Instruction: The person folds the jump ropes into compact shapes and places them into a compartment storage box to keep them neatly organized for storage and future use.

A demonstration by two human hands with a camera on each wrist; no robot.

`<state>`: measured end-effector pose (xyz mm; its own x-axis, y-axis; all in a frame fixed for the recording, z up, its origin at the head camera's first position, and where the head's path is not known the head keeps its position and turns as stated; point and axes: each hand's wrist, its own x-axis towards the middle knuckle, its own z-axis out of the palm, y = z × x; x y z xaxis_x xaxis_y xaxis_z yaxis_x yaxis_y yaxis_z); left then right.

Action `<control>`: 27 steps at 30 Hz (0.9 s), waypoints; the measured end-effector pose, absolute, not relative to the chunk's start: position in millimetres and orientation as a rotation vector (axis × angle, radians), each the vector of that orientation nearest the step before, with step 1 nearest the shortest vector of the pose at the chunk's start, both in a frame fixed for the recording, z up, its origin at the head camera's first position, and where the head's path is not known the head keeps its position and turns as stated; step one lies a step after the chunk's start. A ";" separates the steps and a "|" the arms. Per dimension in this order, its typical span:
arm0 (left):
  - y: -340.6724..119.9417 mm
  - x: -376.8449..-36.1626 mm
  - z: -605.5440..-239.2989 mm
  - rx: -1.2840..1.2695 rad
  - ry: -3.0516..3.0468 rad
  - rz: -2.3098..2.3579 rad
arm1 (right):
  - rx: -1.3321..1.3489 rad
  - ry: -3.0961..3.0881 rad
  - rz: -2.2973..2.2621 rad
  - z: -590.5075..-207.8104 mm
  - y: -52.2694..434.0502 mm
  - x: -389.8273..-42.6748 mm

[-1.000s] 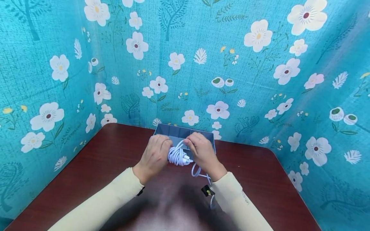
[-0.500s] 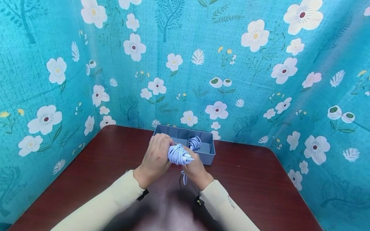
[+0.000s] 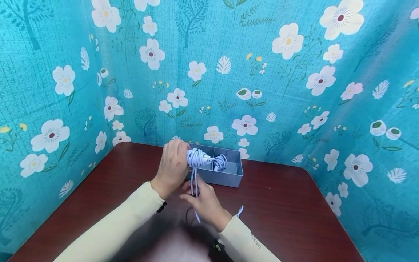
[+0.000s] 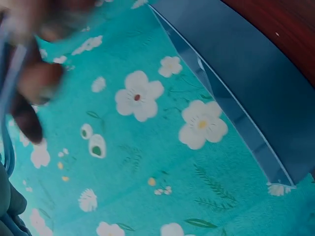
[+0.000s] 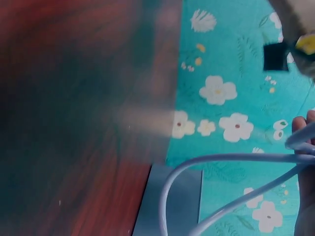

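Observation:
A wound bundle of pale lilac-white cable (image 3: 197, 158), with a white connector end at its right side, is gripped by my left hand (image 3: 171, 163) above the front of the grey box. Two strands hang from the bundle to my right hand (image 3: 205, 202), whose fingers and thumb curl loosely round the cable below it. More loose cable shows beyond my right wrist. In the right wrist view, a loop of cable (image 5: 221, 158) runs to the left hand at the right edge. The left wrist view shows the right fingers (image 4: 42, 78) blurred beside a strand.
A grey divided box (image 3: 226, 179) stands at the back of the dark red-brown table (image 3: 278, 211). A second wound cable (image 3: 220, 162) lies in it by the divider. Behind hangs a turquoise floral curtain (image 3: 222, 80).
The left hand has raised the bundle slightly. My right hand has gone from above the bundle, past its right side, to below it, drawing strands down. The second cable in the box has come into view.

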<state>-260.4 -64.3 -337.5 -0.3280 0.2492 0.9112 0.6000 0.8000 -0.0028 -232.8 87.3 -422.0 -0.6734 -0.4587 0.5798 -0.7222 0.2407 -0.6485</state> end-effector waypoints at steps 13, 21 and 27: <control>-77.3 -287.1 -343.8 -0.522 -1.981 -0.129 | 0.905 -2.255 1.927 -404.5 74.7 -184.4; -79.5 -289.5 -349.8 -0.522 -2.001 0.014 | 0.924 -2.370 1.740 -396.6 79.8 -179.1; -78.8 -291.5 -355.4 -0.551 -1.972 0.103 | 1.009 -2.333 1.273 -385.1 93.2 -187.3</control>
